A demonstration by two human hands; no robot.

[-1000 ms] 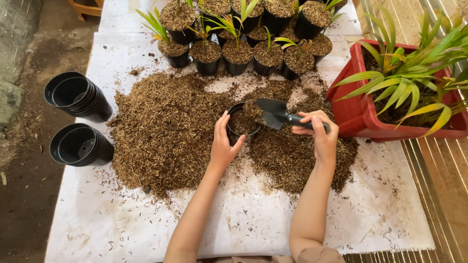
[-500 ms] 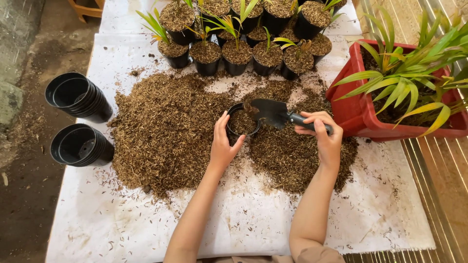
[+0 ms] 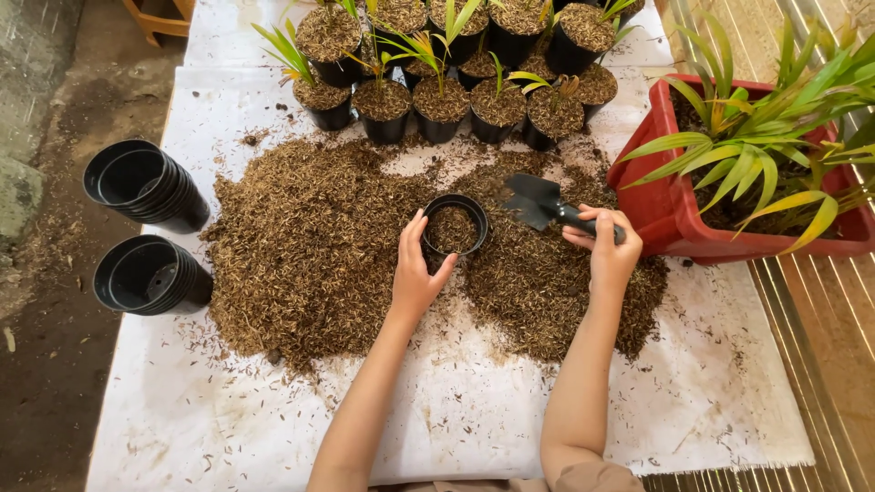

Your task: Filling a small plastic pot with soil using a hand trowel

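White sheet-covered table (image 3: 474, 428) strewn with brown potting mix (image 3: 319, 237). Left hand (image 3: 417, 269) cups small black pot (image 3: 454, 226), part-filled, mid-table. Right hand (image 3: 605, 251) fisted on black trowel (image 3: 543, 202), just right of pot. Planted pots (image 3: 437, 100) along far edge, red planter (image 3: 665, 205) at right edge.

hands 2 (image 3: 416, 273) | trowel 1 (image 3: 536, 200) | red planter 1 (image 3: 649, 205) | pot stacks 2 (image 3: 146, 182)
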